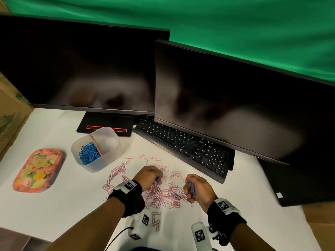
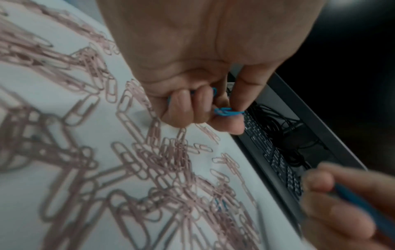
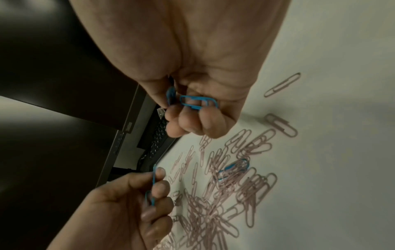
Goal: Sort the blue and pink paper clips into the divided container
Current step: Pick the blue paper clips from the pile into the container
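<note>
A translucent divided container (image 1: 114, 142) stands at mid-left, with blue paper clips (image 1: 89, 153) piled in its left compartment. Pink paper clips (image 1: 159, 194) lie scattered on the white table in front of it, and one blue clip (image 1: 175, 194) sits among them. My left hand (image 1: 155, 176) hovers over the pile, fingers curled round several blue clips (image 2: 226, 112). My right hand (image 1: 190, 189), just to the right, grips several blue clips (image 3: 198, 102) in curled fingers. The stray blue clip (image 3: 235, 167) lies between the two hands.
A black keyboard (image 1: 183, 144) runs along the pile's far right, under two dark monitors (image 1: 81, 69) (image 1: 235, 105). A floral tray (image 1: 39, 170) lies left of the container. A cardboard box (image 1: 10, 115) stands at the left edge and a black box (image 1: 299, 182) at the right.
</note>
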The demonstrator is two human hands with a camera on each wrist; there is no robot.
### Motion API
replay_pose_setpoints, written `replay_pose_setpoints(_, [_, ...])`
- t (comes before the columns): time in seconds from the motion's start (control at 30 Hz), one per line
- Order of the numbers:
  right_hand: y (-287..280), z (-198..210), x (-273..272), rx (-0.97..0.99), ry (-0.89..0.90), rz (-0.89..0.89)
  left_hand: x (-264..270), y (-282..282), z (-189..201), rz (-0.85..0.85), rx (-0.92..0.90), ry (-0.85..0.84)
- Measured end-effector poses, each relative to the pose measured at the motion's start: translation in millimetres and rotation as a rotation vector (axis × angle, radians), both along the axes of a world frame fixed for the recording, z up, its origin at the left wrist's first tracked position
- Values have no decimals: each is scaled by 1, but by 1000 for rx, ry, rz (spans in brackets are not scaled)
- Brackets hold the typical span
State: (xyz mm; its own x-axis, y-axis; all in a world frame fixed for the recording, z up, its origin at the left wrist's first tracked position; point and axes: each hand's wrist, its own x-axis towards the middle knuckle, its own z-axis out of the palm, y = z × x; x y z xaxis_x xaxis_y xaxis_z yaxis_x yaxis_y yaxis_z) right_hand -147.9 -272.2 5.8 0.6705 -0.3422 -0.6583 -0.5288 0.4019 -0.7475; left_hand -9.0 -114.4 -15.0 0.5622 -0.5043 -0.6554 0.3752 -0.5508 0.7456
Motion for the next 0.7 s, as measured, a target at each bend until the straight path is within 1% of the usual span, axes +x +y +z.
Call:
replay_pose_setpoints(0.17, [1,-7,-1,13,100,-4,-5,-4,-2,131,-110,171])
replay_pose_setpoints(0.23, [1,-9,1,-62,163,33,-6,-6,-3,182,-154,238])
replay_pose_setpoints(0.27, [2,-12,2,-144,190,89,-6,-6,-3,201,-162,269])
replay_pose_setpoints(0.3, [4,-14,4,-268,212,180,-6,-6,-2,211,-164,294])
replay_pose_setpoints(0.37, [9,-15,6,-583,237,425,-4,-6,-2,205,-163,324])
replay_pose_setpoints(0.43, [19,-11,8,-826,286,648,-2,-6,-2,195,-146,317])
replay_pose_setpoints(0.5, [27,-9,11,-996,340,823,1,-5,-2,206,-128,288])
replay_pose_setpoints(0.57, [32,-8,17,-1059,369,902,4,-3,-2,217,-121,260])
replay_pose_setpoints(0.7, [33,-13,24,-1022,428,918,6,1,-3,198,-103,221])
